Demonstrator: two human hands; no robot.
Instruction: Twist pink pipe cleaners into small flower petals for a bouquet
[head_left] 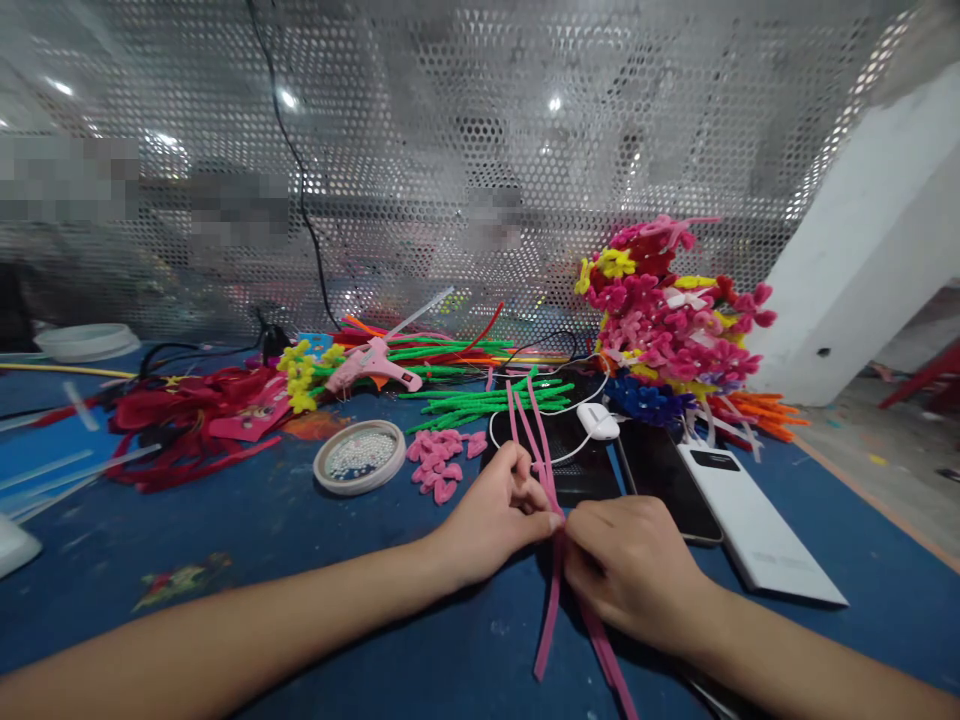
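Observation:
Several long pink pipe cleaners (549, 610) run between my two hands, crossing where the fingertips meet. My left hand (499, 510) is closed on them in a pinch. Right beside it, my right hand (637, 565) is closed round the same bunch, its fingertips partly hidden. The upper ends fan out above the hands, and the lower ends hang toward me. Just left of my left hand lies a heap of short pink looped pieces (435, 460). A round dish (322, 470) of small pearly beads stands farther left. Green pipe cleaners (480, 403) lie beyond the hands.
A pink glue gun (371, 368) rests by yellow flowers (300, 375). Colourful fuzzy flowers (652, 320) pile up at the back right. A phone (667, 485), a white power bank (765, 530) and an earbud case (598, 420) lie right. Red ribbons (187, 420) lie left. A perforated metal screen (450, 180) stands behind.

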